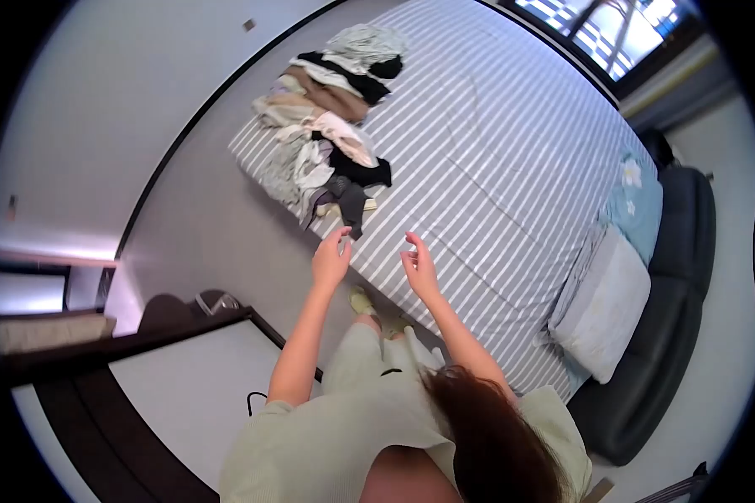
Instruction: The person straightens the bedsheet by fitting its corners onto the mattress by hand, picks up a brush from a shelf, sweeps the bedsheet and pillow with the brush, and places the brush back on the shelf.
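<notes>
My left hand [332, 256] is raised in front of me near the bed's corner, fingers curved and thumb apart, holding nothing. A dark grey garment [351, 204] hangs toward the bed's edge just beyond it. To the right, my right hand [419, 265] is over the striped sheet [478, 193], its fingers loosely bent and nothing in them. A heap of clothes lies along the far left side of the bed: a pale pink garment [346, 137], a black garment [362, 169], a brown garment [331, 94] and several white and grey pieces.
White pillows [608, 302] and a blue flowered pillow [634, 210] lean by the dark headboard [684, 251] at right. A dark-framed white cabinet or desk [218, 377] stands at lower left. Grey floor [193, 184] runs between bed and wall. A window [604, 29] is at upper right.
</notes>
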Action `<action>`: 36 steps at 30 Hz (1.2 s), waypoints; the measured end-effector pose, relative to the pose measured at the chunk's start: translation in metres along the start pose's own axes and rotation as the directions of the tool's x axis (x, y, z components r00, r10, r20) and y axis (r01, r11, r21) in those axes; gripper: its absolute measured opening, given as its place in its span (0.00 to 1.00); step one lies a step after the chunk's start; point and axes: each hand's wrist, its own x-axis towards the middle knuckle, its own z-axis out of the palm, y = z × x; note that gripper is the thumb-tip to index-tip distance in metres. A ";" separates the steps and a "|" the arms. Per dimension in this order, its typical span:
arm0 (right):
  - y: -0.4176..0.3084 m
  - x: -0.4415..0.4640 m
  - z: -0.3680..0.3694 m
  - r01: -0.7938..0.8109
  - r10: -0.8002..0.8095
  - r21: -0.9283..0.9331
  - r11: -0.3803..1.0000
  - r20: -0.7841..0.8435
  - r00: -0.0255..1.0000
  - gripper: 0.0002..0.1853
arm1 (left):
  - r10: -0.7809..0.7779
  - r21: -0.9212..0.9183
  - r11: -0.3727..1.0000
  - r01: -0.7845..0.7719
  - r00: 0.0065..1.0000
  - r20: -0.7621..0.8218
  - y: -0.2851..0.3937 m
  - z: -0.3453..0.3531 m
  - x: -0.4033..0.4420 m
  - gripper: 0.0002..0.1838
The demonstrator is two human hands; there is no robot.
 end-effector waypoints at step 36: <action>-0.078 0.281 0.498 0.041 -0.014 -0.033 0.999 0.579 0.815 0.19 | -0.352 -0.223 0.924 0.311 0.919 -0.178 -0.331 -0.318 0.219 0.15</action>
